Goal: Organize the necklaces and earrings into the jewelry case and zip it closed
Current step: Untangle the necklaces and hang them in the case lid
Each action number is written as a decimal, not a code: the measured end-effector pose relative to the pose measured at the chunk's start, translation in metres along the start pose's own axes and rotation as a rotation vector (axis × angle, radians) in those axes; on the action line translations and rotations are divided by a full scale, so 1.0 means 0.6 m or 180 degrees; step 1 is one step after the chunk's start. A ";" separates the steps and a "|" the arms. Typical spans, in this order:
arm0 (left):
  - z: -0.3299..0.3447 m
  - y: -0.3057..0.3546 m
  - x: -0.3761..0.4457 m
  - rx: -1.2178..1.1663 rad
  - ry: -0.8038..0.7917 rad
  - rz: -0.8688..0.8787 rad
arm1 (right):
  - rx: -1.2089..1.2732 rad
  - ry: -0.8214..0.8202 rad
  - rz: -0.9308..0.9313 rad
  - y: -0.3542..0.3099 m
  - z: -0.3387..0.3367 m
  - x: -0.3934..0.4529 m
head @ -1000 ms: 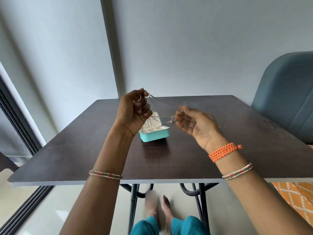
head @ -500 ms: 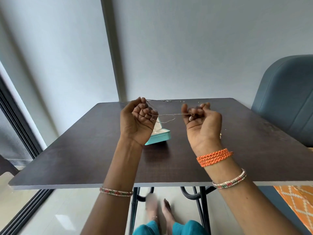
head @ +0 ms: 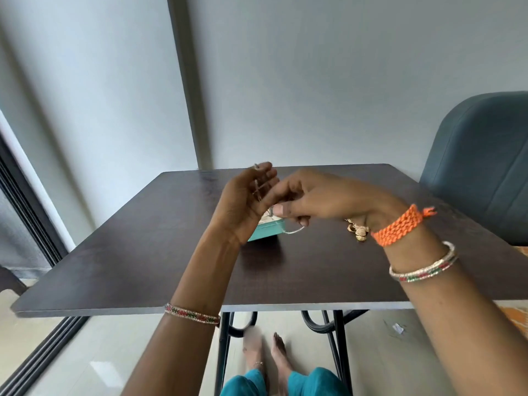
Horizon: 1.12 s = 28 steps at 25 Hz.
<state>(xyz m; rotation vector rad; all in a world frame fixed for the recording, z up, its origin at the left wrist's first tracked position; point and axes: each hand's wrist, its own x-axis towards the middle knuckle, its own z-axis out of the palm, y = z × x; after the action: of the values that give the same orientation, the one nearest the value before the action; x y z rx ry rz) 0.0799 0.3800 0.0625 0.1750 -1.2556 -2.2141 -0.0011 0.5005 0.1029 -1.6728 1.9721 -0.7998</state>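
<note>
Both hands are raised above the teal jewelry case (head: 264, 230) on the table (head: 143, 252). Left hand (head: 243, 204) and right hand (head: 323, 198) each pinch 1 thin silver necklace (head: 294, 230). Gold earrings (head: 357, 230) lie right of the case.

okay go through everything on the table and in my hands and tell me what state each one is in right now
jewelry case: open, on the table, mostly hidden behind the hands.
silver chain: off the table, held between both hands, a loop hanging by the case.
gold earrings: loose on the table, outside the case.
left hand: closed on the chain.
right hand: pinching the chain.
</note>
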 end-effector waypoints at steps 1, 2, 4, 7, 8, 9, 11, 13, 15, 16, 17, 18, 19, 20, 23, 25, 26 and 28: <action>0.006 0.000 -0.007 0.0304 -0.0185 -0.0162 | -0.0174 -0.0282 -0.0204 -0.013 -0.011 -0.004; 0.010 -0.001 -0.013 0.0461 -0.0324 -0.0286 | -0.0288 -0.0354 -0.0347 -0.024 -0.022 -0.005; 0.019 0.003 -0.020 0.0369 -0.0463 -0.0496 | -0.0266 0.0067 -0.0484 -0.032 -0.040 -0.003; 0.026 0.016 -0.020 -0.0279 -0.0623 -0.0849 | 0.0064 0.0783 -0.0613 -0.031 -0.045 -0.005; 0.026 0.020 -0.019 -0.0398 -0.0709 -0.0888 | 0.0216 0.0878 -0.0690 -0.030 -0.042 -0.007; 0.025 0.022 -0.021 -0.0433 -0.0819 -0.0893 | 0.0366 0.0980 -0.0792 -0.029 -0.037 -0.009; 0.023 0.023 -0.026 -0.0469 -0.0988 -0.0904 | 0.0560 0.1375 -0.0970 -0.023 -0.028 -0.008; 0.017 0.024 -0.028 -0.0615 -0.0976 -0.0951 | 0.0640 0.2009 -0.0928 -0.009 -0.019 0.000; 0.011 0.027 -0.030 -0.0613 -0.0871 -0.0902 | 0.1096 0.2307 -0.0696 0.009 -0.005 0.007; 0.010 0.030 -0.032 -0.0570 -0.0820 -0.0835 | 0.1425 0.2251 -0.0559 0.017 0.004 0.010; 0.010 0.032 -0.033 -0.0573 -0.0836 -0.0794 | 0.1770 0.2125 -0.0416 0.022 0.012 0.010; 0.009 0.034 -0.032 -0.0624 -0.0916 -0.0777 | 0.2127 0.1948 -0.0264 0.026 0.020 0.010; 0.009 0.037 -0.031 -0.0663 -0.0992 -0.0784 | 0.2502 0.1716 -0.0117 0.027 0.025 0.010; 0.007 0.039 -0.029 -0.0647 -0.1027 -0.0798 | 0.2832 0.1440 0.0012 0.027 0.030 0.010; 0.004 0.043 -0.027 -0.0369 -0.1015 -0.0820 | 0.3397 0.0776 0.0142 0.037 0.031 0.009; 0.011 0.046 -0.031 -0.0110 -0.0963 -0.0842 | 0.3575 0.0552 0.0123 0.043 0.029 0.008; 0.014 0.051 -0.031 0.0047 -0.0843 -0.0824 | 0.3635 0.0512 0.0093 0.045 0.031 0.008; 0.012 0.064 -0.027 0.0332 -0.0452 -0.0659 | 0.3526 0.0845 0.0193 0.049 0.041 0.012</action>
<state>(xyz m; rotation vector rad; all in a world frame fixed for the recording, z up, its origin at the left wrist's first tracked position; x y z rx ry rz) 0.1066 0.3794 0.0953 0.1994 -1.4910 -2.3718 -0.0077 0.4929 0.0653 -0.8489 1.2347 -1.7208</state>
